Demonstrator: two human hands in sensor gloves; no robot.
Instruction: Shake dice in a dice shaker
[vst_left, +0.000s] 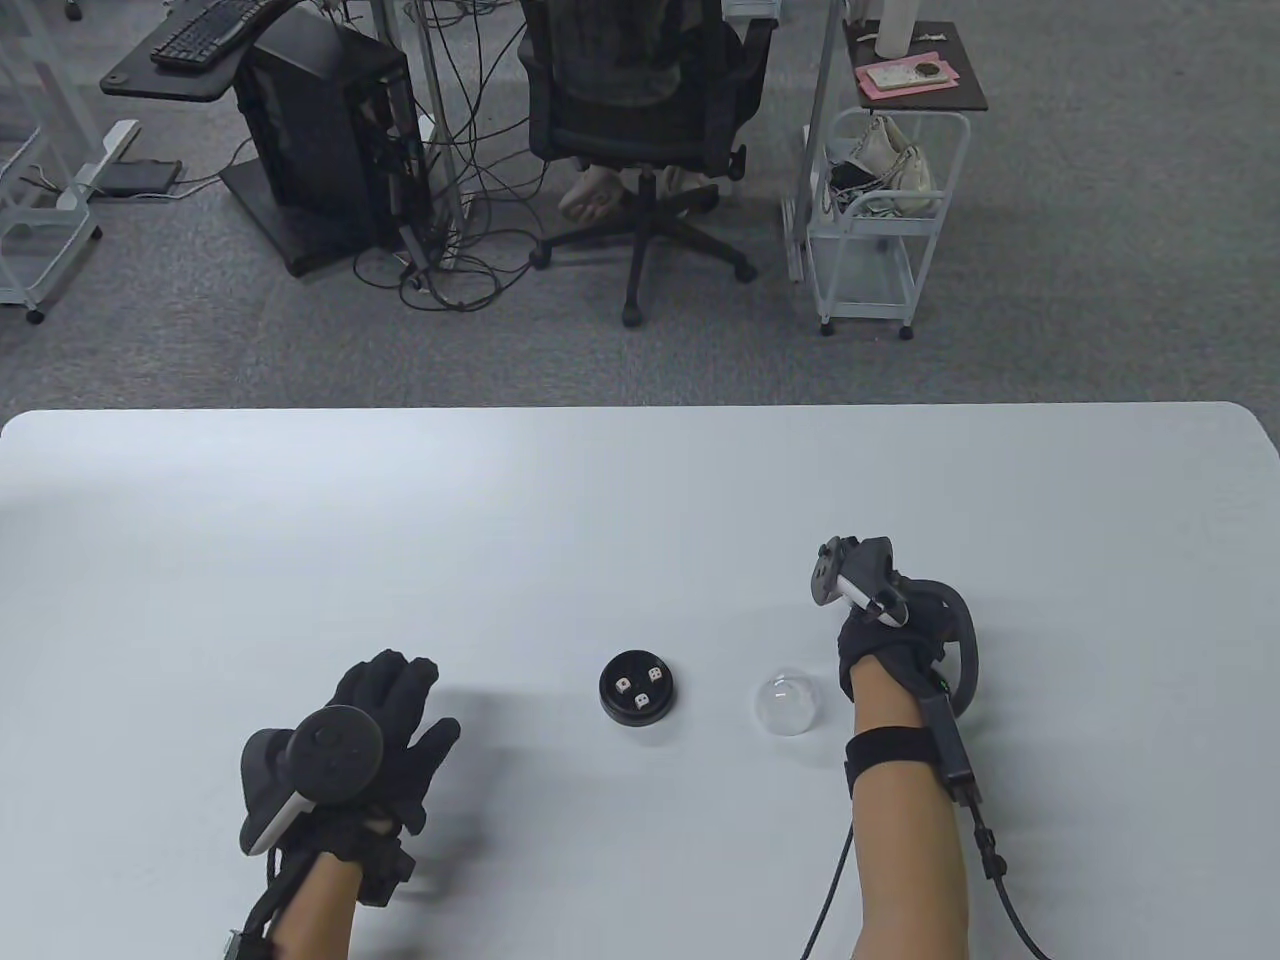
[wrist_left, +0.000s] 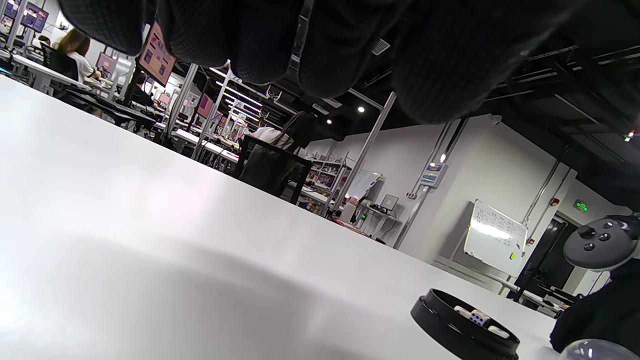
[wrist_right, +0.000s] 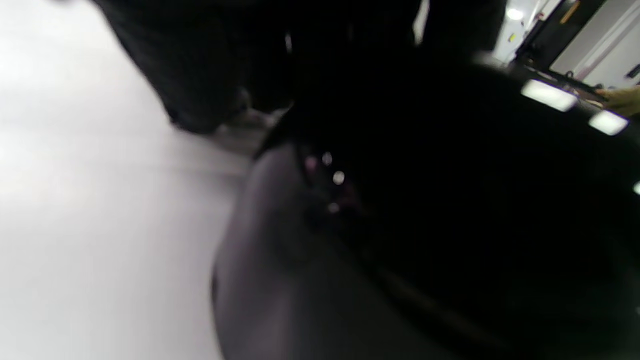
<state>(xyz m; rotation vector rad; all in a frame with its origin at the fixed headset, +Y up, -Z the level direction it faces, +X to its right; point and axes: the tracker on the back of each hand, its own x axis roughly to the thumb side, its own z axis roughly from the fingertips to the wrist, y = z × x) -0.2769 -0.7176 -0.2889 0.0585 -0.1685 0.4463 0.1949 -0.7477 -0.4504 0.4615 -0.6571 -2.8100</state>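
The dice shaker lies in two parts on the white table (vst_left: 640, 500). Its black round base (vst_left: 612, 690) holds three white dice (vst_left: 638, 690) and stands at the front centre. Its clear dome lid (vst_left: 788, 704) rests on the table to the right of the base, apart from it. My left hand (vst_left: 425, 700) is open, fingers spread, holding nothing, left of the base. My right hand (vst_left: 868, 648) is just right of the dome; its fingers are hidden. In the left wrist view the base (wrist_left: 440, 320), the dice (wrist_left: 479, 316) and the dome's edge (wrist_left: 600, 350) show low on the right. The right wrist view is dark and blurred.
The table's far edge (vst_left: 640, 406) runs across the middle of the table view. Beyond it are an office chair (vst_left: 640, 110), a computer tower (vst_left: 320, 130) with cables and a white cart (vst_left: 880, 220) on the floor.
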